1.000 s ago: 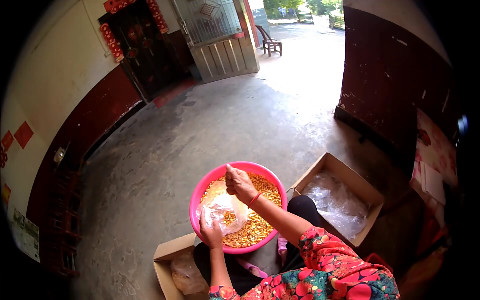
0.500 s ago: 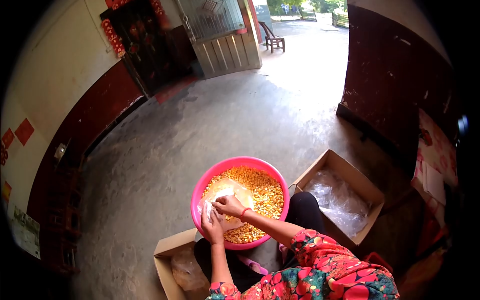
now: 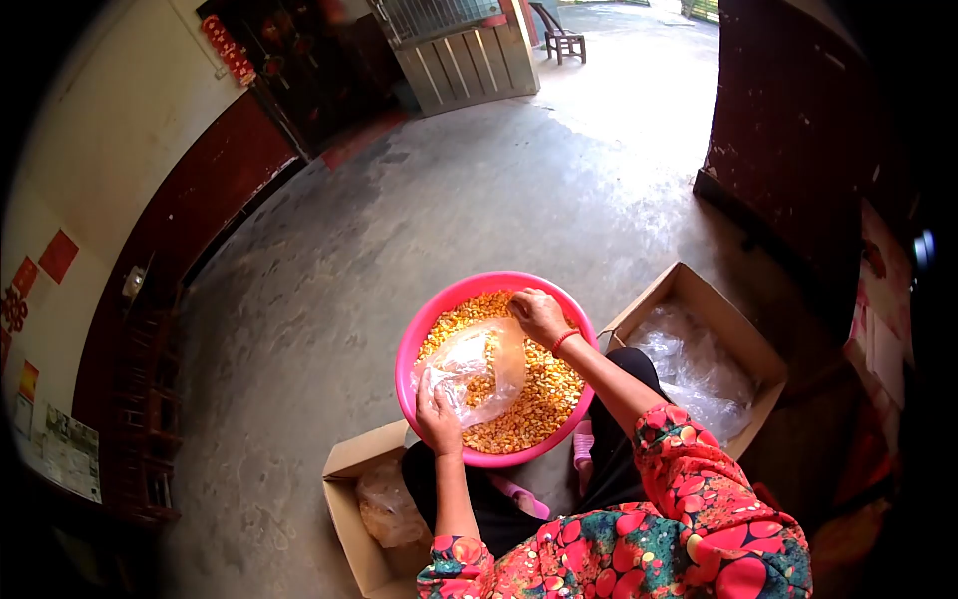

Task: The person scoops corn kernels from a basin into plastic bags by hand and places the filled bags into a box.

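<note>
A pink basin (image 3: 407, 371) full of yellow corn kernels (image 3: 552, 381) stands between my knees. On the corn lies a clear plastic bag (image 3: 496, 391), spread wide, with kernels showing through it. My left hand (image 3: 437, 417) grips the near-left edge of this bag at the basin's rim. At the far right part of the basin is my right hand (image 3: 541, 317), fingers bent down at the corn beside the bag's upper edge. Whether they pinch the bag's edge or some kernels is hidden.
To the right stands a cardboard box (image 3: 743, 344) holding clear plastic bags (image 3: 689, 364). Another cardboard box (image 3: 349, 519) at the lower left holds a bag with yellowish contents (image 3: 389, 504). A wooden chair (image 3: 561, 38) stands by the doorway; concrete floor (image 3: 329, 299) surrounds the basin.
My right hand has moved away from my left, toward the basin's far right. The bag, bunched between both hands before, is now spread wider over the corn. The view has tilted down.
</note>
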`<action>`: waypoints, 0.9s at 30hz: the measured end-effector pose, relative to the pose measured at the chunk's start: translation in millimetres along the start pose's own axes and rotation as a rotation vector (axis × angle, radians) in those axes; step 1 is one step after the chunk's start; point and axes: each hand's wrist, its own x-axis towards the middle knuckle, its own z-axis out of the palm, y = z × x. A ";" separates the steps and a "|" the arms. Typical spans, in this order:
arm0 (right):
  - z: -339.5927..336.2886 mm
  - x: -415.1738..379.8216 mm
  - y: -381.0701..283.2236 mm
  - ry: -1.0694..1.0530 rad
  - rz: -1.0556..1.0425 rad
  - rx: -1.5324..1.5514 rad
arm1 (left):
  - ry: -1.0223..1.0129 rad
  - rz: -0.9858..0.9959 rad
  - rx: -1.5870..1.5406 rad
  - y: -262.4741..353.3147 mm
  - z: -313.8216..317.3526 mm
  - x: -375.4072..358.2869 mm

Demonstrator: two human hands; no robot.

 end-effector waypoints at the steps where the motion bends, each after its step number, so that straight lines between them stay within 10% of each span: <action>1: 0.6 -3.5 15.1 -0.002 -0.018 -0.076 | 0.011 -0.018 -0.019 -1.8 0.9 0.3; 19: 23.8 -49.1 15.5 -0.214 -0.126 0.076 | 0.006 0.001 0.032 -7.4 1.2 -0.7; 27: 29.6 -37.5 6.4 0.077 0.745 1.179 | 0.000 -0.040 -0.068 -15.0 2.5 -1.1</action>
